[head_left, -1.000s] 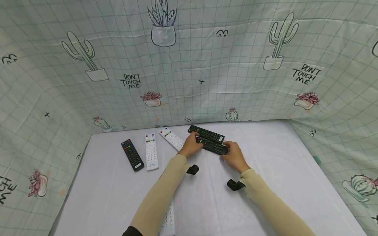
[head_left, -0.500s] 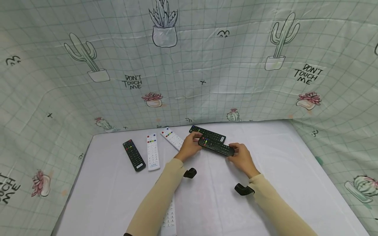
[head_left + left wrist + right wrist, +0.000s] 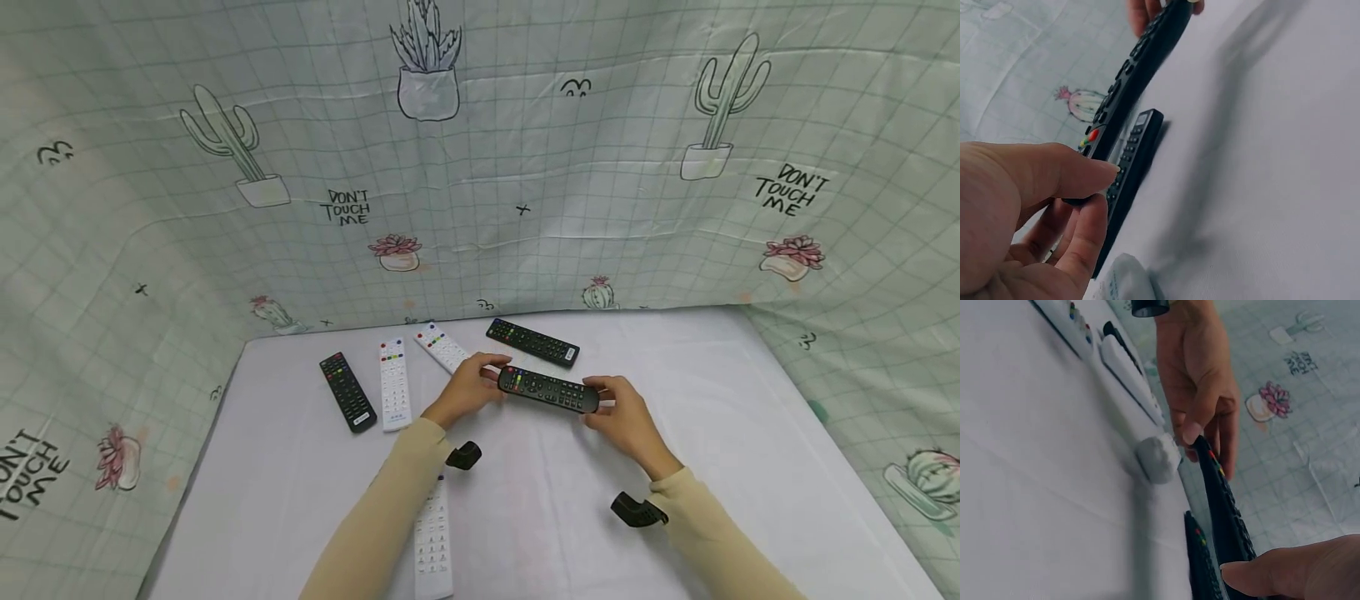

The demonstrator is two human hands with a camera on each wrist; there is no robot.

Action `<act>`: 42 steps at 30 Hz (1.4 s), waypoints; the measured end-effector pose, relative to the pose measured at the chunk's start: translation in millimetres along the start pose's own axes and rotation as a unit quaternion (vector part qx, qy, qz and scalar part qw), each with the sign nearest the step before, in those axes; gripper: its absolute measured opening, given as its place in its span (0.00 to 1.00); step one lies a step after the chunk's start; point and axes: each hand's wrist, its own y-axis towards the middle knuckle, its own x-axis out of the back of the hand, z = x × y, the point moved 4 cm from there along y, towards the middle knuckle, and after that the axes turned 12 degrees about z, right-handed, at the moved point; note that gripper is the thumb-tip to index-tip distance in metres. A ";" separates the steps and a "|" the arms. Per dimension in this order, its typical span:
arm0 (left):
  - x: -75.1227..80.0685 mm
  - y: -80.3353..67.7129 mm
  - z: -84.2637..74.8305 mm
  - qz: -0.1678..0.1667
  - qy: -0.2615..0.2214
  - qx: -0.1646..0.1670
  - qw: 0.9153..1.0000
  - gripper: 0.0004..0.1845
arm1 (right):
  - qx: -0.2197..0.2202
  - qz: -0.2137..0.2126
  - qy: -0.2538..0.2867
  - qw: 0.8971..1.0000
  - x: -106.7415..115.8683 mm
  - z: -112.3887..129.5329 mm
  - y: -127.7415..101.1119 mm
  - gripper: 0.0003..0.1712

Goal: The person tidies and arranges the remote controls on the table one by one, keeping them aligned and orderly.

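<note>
Held remote: a long, slim black remote control (image 3: 548, 389) of hard plastic, rows of small rubbery buttons along its face and coloured keys at its left end; it is lifted clear of the table, level between both hands, in front of the middle of the row of remotes.
Left hand: the left hand (image 3: 467, 388) pinches the coloured-key end, thumb on top and fingers curled beneath; the left wrist view shows the thumb (image 3: 1054, 172) pressed flat on the button face.
Right hand: the right hand (image 3: 626, 414) grips the plain end, fingers wrapped round its edge, thumb along the near side.
Second black remote: same slim shape (image 3: 532, 342), lying flat behind the held one, near the backdrop, apart from it.
White remotes: one rounded white bar (image 3: 442, 347) just beside the left hand's knuckles; another (image 3: 393, 384) lies straight to its left; a third (image 3: 432, 543) lies near the front edge, partly under the left sleeve.
Small black remote: short, matte (image 3: 347, 392), leftmost in the row.
Table: smooth white cloth surface (image 3: 750, 433), faintly creased.
Backdrop: thin checked fabric (image 3: 525, 167) printed with potted cacti, wrinkled in soft folds.
Sleeves: beige knit, close-fitting.
</note>
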 end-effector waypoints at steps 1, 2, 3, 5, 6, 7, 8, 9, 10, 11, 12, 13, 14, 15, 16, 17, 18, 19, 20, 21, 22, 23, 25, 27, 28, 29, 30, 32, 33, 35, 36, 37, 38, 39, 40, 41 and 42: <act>0.3 -3.0 0.4 0.001 0.002 0.004 1.000 0.33 | 0.002 0.001 0.003 1.000 -0.9 1.5 -2.6 0.32; 0.7 -6.6 0.2 0.003 0.002 0.007 1.000 0.32 | 0.004 0.002 0.006 1.000 -1.9 3.1 -5.2 0.32; 1.1 -10.0 0.0 0.004 0.000 0.007 1.000 0.32 | 0.006 0.003 0.010 1.000 -2.9 4.8 -7.7 0.32; 2.1 -17.6 -1.1 0.006 -0.005 0.007 1.000 0.31 | 0.011 0.006 0.017 1.000 -5.4 8.0 -12.5 0.32; 2.7 -20.8 -1.4 0.009 -0.007 0.004 1.000 0.31 | 0.013 0.007 0.018 1.000 -6.8 9.3 -14.7 0.32; 3.2 -23.6 -1.6 0.011 -0.010 0.000 1.000 0.30 | 0.014 0.008 0.021 1.000 -8.3 10.6 -17.1 0.32; 3.7 -26.3 -1.7 0.014 -0.012 -0.003 1.000 0.30 | 0.014 0.010 0.023 1.000 -9.9 11.8 -19.4 0.32; 4.1 -28.8 -1.6 0.017 -0.015 -0.005 1.000 0.30 | 0.015 0.011 0.024 1.000 -11.7 12.6 -21.7 0.32; 4.5 -31.5 -1.4 0.020 -0.015 -0.004 1.000 0.30 | 0.014 0.014 0.026 0.999 -13.6 13.3 -24.0 0.33; 4.9 -34.0 -1.0 0.023 -0.014 -0.003 1.000 0.30 | 0.014 0.016 0.026 0.999 -15.6 14.0 -26.2 0.32; 5.3 -36.3 -0.6 0.027 -0.013 -0.003 1.000 0.30 | 0.013 0.018 0.027 0.999 -17.6 14.8 -28.5 0.32; 5.6 -38.7 -0.2 0.030 -0.012 -0.001 0.999 0.30 | 0.012 0.021 0.028 0.999 -19.7 15.3 -30.8 0.32; 5.9 -41.4 0.1 0.033 -0.010 0.001 0.999 0.30 | 0.012 0.022 0.028 0.999 -21.9 15.7 -32.9 0.32; 6.2 -44.1 0.1 0.034 -0.005 0.001 0.999 0.30 | 0.012 0.024 0.030 0.999 -24.0 16.1 -35.0 0.32; 6.5 -46.6 0.3 0.037 0.001 0.002 0.999 0.30 | 0.011 0.027 0.032 0.999 -26.1 16.5 -37.1 0.32; 6.8 -49.0 0.7 0.039 0.005 0.004 0.999 0.30 | 0.014 0.030 0.033 0.999 -28.2 17.1 -39.4 0.32; 7.0 -51.3 1.0 0.042 0.010 0.006 0.999 0.30 | 0.013 0.033 0.038 0.999 -30.4 17.3 -41.4 0.32; 7.3 -53.5 1.4 0.045 0.014 0.008 0.999 0.30 | 0.013 0.038 0.045 0.998 -32.7 17.3 -43.4 0.32; 7.6 -55.8 1.9 0.048 0.017 0.010 0.999 0.30 | 0.013 0.043 0.055 0.997 -35.2 17.2 -45.2 0.32; 7.9 -57.8 2.5 0.051 0.019 0.011 0.998 0.30 | 0.012 0.051 0.067 0.996 -37.6 17.5 -47.1 0.32; 8.0 -59.4 3.2 0.057 0.018 0.009 0.998 0.30 | 0.011 0.059 0.080 0.995 -40.2 17.5 -49.0 0.33; 8.2 -61.1 4.3 0.062 0.015 0.008 0.998 0.30 | 0.011 0.068 0.092 0.993 -43.0 17.4 -50.8 0.33; 8.9 -64.5 6.7 0.074 0.009 0.006 0.997 0.29 | 0.011 0.084 0.113 0.990 -49.0 16.8 -53.5 0.34; 10.1 -67.9 9.8 0.085 0.009 0.005 0.996 0.30 | 0.016 0.096 0.117 0.988 -55.0 16.6 -56.4 0.34; 10.9 -69.6 11.3 0.091 0.008 0.008 0.996 0.30 | 0.020 0.101 0.116 0.988 -58.0 16.4 -57.9 0.34; 11.9 -71.5 12.9 0.095 0.010 0.015 0.995 0.30 | 0.024 0.104 0.114 0.988 -60.8 16.3 -59.4 0.34; 12.9 -73.3 14.2 0.099 0.013 0.018 0.995 0.30 | 0.026 0.107 0.113 0.988 -63.6 16.4 -60.8 0.35; 14.8 -76.5 16.1 0.109 0.020 0.022 0.994 0.31 | 0.028 0.112 0.113 0.987 -69.2 16.0 -64.0 0.35; 15.5 -77.5 16.9 0.114 0.022 0.022 0.993 0.31 | 0.028 0.116 0.116 0.986 -72.0 16.0 -65.5 0.35; 16.8 -79.8 18.2 0.125 0.024 0.020 0.992 0.31 | 0.027 0.125 0.130 0.983 -77.8 15.7 -68.3 0.36; 17.3 -80.7 18.7 0.130 0.025 0.018 0.991 0.31 | 0.027 0.130 0.138 0.982 -80.7 15.5 -69.5 0.36; 17.6 -81.6 19.1 0.135 0.025 0.015 0.990 0.30 | 0.028 0.135 0.144 0.980 -83.6 15.3 -70.5 0.37; 17.8 -82.4 19.7 0.140 0.028 0.012 0.990 0.30 | 0.029 0.140 0.151 0.978 -86.6 15.4 -71.6 0.37; 18.0 -83.1 20.0 0.146 0.029 0.009 0.989 0.30 | 0.030 0.145 0.159 0.976 -89.7 15.6 -72.5 0.38; 18.1 -84.0 19.9 0.151 0.031 0.006 0.988 0.30 | 0.032 0.149 0.165 0.974 -92.8 15.9 -73.5 0.38; 18.3 -84.7 19.8 0.155 0.034 0.003 0.987 0.29 | 0.034 0.153 0.168 0.973 -96.0 16.1 -74.4 0.38; 18.4 -85.3 20.0 0.159 0.040 0.001 0.987 0.29 | 0.036 0.156 0.171 0.972 -99.2 16.4 -75.4 0.38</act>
